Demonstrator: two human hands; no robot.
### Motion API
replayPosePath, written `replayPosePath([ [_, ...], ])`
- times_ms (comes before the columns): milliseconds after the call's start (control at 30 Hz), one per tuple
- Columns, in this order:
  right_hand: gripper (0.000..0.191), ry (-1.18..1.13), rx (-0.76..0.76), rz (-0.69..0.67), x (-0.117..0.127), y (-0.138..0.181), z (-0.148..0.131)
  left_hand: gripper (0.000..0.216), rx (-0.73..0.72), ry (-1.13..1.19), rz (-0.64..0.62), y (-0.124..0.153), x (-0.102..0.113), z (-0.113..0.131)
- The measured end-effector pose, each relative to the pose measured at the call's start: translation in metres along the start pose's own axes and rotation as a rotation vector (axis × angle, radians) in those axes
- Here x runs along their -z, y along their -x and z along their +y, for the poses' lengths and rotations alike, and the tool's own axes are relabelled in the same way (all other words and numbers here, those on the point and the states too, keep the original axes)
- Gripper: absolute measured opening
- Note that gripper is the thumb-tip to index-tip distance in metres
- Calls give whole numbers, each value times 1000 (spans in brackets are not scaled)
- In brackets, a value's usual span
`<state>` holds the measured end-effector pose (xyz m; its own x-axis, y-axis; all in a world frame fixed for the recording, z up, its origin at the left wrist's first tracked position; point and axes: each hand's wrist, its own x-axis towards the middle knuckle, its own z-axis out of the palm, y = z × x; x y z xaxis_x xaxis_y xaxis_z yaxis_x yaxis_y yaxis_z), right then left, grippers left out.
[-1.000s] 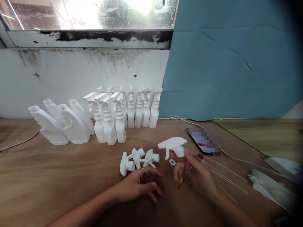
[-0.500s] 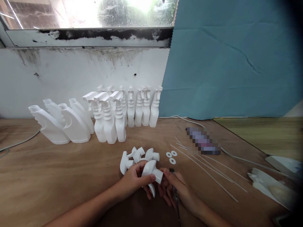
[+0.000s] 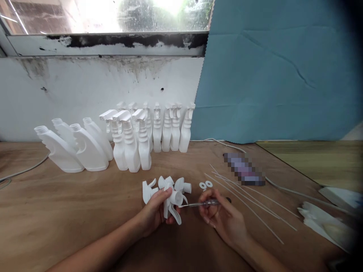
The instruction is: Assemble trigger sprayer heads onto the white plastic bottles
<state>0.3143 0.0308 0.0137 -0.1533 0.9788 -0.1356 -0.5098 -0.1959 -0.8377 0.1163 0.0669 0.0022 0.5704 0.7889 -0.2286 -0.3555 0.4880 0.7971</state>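
My left hand (image 3: 155, 211) is closed around a white trigger sprayer head (image 3: 177, 198), its round collar turned to the right and its trigger hanging down. A screwdriver (image 3: 211, 203) with a clear handle is pinched in my right hand (image 3: 225, 219). The screwdriver lies almost level, its tip pointing left just below the collar; I cannot tell whether they touch. Several more trigger sprayer heads (image 3: 146, 192) lie just beyond my left hand, partly hidden. White ring washers (image 3: 209, 184) rest on the table past my right hand, one nearly covered by it.
Thin white dip tubes (image 3: 246, 199) are spread on the wooden table (image 3: 85, 207) at right, beside a blurred-out object (image 3: 244, 169). Bottles without heads (image 3: 90, 151) and bottles with sprayer heads (image 3: 132, 151) stand toward the wall. A plastic bag (image 3: 323, 223) and a cable lie far right.
The sprayer head in my left hand has turned, so its collar faces more toward me. The screwdriver has swung from pointing downward to nearly level, its tip now at the sprayer head.
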Motion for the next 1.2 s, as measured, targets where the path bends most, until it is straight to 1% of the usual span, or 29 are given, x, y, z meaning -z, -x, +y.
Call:
replayPosePath([
  [167,32,-36,69,78,0,0,0,43,-20,0,-1,0,-2,1],
  [267,32,-20,120,80,1,-1,1,43,-14,0,9,0,-2,1],
  [333,31,38,179,63,1,-1,4,43,-7,-9,19,0,-2,0],
  [433,27,235,323,56,4,2,9,42,4,-22,34,-1,-2,-1],
  [500,23,461,464,39,6,4,11,43,-1,-19,55,-2,-2,0],
  [567,19,743,641,-32,8,7,10,43,-1,-14,83,-3,-3,1],
  [633,24,982,804,-142,9,9,9,42,5,-21,104,-3,-4,3],
  [667,29,1055,861,-184,9,10,9,42,4,-31,108,-3,-4,3],
  [733,35,1094,925,-218,10,12,10,42,-16,-52,96,-3,-4,3],
  [800,30,1022,906,-199,10,14,12,42,-30,-74,49,-2,-4,2],
  [833,27,945,864,-175,11,15,13,42,-24,-88,16,-2,-3,2],
  [900,24,745,728,-135,11,16,16,41,8,-126,-35,-1,-2,3],
  [933,25,642,649,-121,10,16,16,40,31,-150,-40,0,-2,3],
  [1000,25,456,524,-113,8,14,15,40,73,-196,-15,1,-2,5],
  [1100,27,236,372,-136,4,10,10,43,114,-234,28,3,-1,8],
  [1167,29,163,283,-162,2,7,8,44,119,-234,45,4,-1,9],
  [1200,29,167,255,-174,2,6,8,45,119,-230,54,4,-1,9],
])
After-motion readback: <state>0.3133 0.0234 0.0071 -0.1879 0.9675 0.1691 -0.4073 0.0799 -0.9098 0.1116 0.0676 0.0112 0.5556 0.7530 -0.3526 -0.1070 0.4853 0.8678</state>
